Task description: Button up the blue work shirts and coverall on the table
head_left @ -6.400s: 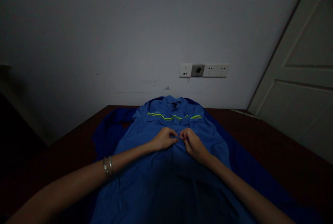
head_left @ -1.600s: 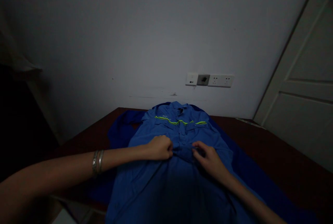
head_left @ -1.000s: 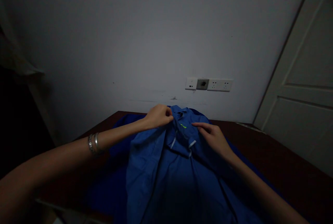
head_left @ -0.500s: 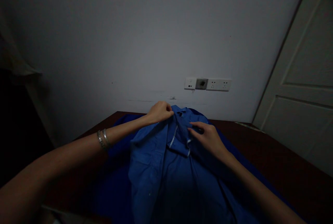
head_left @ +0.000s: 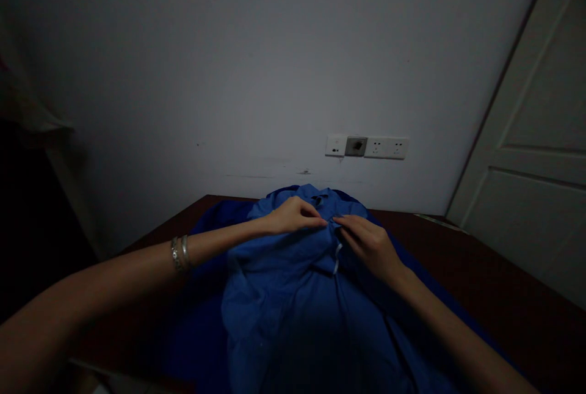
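A blue shirt (head_left: 274,284) lies spread out before me, its collar end towards the wall. My left hand (head_left: 297,215) is closed, pinching the shirt's front edge just below the collar. Close beside it, my right hand (head_left: 368,242) is closed too, thumb and fingers together on the facing edge of the same shirt. The fingertips of both hands nearly meet. A short white strip (head_left: 337,258) shows on the cloth under my right hand. Any button between the fingers is too small and dark to make out.
Under the shirt is a darker blue cloth (head_left: 192,314) on a dark reddish-brown table (head_left: 458,259). Behind stands a pale wall with a row of sockets (head_left: 366,146). A panelled white door (head_left: 540,137) is at the right. The room is dim.
My left hand has moved right and nearer, drawing the left front of the shirt across to my right hand. The white-edged inner part is now mostly covered. My right fingers have closed together.
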`<state>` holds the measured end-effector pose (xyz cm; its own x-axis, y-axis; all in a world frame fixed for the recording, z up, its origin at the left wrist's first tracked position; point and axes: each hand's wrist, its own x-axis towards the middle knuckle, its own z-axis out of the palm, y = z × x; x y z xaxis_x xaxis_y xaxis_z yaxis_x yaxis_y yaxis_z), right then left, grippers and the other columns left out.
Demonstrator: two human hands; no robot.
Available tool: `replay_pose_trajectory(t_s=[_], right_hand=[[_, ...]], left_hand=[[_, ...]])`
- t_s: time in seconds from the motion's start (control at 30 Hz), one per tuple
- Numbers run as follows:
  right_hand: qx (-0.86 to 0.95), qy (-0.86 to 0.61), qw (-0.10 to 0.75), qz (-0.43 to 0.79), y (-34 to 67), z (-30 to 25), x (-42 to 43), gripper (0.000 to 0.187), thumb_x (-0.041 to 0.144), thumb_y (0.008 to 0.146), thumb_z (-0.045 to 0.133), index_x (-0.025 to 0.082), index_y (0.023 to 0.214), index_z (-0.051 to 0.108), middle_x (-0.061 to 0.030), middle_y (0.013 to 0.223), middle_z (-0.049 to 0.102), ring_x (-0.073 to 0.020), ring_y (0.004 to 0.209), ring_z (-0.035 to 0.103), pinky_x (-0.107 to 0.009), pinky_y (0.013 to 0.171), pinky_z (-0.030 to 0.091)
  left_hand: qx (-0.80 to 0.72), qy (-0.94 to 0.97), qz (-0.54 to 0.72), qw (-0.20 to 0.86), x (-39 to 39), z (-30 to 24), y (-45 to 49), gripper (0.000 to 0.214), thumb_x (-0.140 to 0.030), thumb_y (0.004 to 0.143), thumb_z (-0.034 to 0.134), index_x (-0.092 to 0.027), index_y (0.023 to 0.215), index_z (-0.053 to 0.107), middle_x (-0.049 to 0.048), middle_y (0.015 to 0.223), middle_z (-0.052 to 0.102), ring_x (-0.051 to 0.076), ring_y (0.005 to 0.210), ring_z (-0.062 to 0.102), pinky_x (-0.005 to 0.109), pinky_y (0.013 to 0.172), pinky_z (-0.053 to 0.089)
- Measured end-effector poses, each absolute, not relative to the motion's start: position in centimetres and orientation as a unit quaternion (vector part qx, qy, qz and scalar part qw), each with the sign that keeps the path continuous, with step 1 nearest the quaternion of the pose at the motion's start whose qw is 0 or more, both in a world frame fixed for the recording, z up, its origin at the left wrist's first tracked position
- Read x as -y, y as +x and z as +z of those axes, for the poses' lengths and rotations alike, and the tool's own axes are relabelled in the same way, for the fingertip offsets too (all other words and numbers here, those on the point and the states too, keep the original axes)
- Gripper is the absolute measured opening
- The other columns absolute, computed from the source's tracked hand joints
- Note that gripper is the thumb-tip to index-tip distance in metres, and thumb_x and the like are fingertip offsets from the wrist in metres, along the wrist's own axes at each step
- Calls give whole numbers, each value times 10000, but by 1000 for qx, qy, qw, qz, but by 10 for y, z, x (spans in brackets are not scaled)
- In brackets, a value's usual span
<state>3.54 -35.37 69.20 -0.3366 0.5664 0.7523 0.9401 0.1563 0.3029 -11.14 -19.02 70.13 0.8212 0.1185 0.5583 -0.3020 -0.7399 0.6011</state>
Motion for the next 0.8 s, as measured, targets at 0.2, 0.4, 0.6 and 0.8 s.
replay_pose_trajectory(t_s=[0.2, 0.4, 0.6, 0.8], right_hand=[[730, -506, 218, -405, 32, 689, 355, 266, 162, 829, 430, 169, 1054, 572, -96, 976, 631, -170, 913, 584, -319, 804, 496], [736, -502, 209, -403, 31, 686, 354, 266, 154, 828, 430, 157, 1055, 569, -101, 987, 628, -172, 922, 582, -318, 810, 493], [730, -518, 226, -383, 28, 684, 354, 259, 170, 833, 416, 170, 1024, 591, -94, 971, 635, -173, 910, 588, -331, 819, 487], [726, -566, 279, -273, 23, 685, 358, 300, 185, 797, 438, 214, 1051, 596, -64, 1012, 631, -182, 937, 579, -356, 850, 454]], left_hand=[[39, 859, 302, 413, 197, 684, -101, 403, -466, 678, 570, -96, 785, 688, 29, 650, 610, 101, 578, 481, 197, 511, 334], [4, 820, 281, 498, 200, 678, -96, 377, -441, 638, 616, -107, 796, 690, 15, 614, 589, 93, 568, 464, 205, 529, 338], [-11, 777, 283, 562, 206, 678, -97, 345, -410, 608, 657, -112, 777, 689, 32, 686, 625, 104, 623, 498, 211, 572, 368], [-5, 769, 266, 582, 204, 675, -97, 288, -346, 594, 678, -114, 764, 682, 24, 693, 631, 108, 648, 521, 220, 614, 389]])
